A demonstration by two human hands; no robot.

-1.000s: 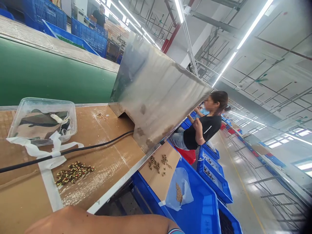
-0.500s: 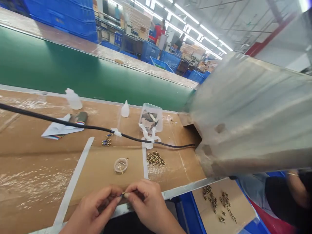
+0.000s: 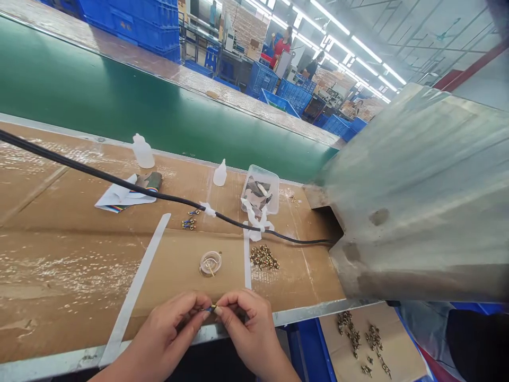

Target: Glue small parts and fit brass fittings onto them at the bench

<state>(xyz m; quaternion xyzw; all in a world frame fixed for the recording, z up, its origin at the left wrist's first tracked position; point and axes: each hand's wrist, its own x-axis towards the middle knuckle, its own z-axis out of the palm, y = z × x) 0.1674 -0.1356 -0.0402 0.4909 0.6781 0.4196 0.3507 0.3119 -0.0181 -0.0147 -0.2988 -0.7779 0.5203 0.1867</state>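
Observation:
My left hand (image 3: 169,331) and my right hand (image 3: 248,329) meet at the near edge of the cardboard-covered bench (image 3: 71,254). Their fingertips pinch a tiny blue and brass part (image 3: 210,308) between them. Just beyond the fingers stands a small clear round dish (image 3: 210,263) with a thin stick in it. A heap of small brass parts (image 3: 263,257) lies to its right. A few blue-tipped parts (image 3: 189,223) rest further back, under a black cable (image 3: 119,183).
Two small white squeeze bottles (image 3: 142,152) (image 3: 220,173) and a clear plastic tub (image 3: 260,189) stand at the back of the bench by the green conveyor belt (image 3: 99,101). A tall metal sheet (image 3: 417,201) walls the right side. More brass parts lie on cardboard (image 3: 358,339) below right.
A second ago the view faced right toward a seated co-worker; it has swung back onto the bench. Since half a second ago both hands stay pinched together on the small part.

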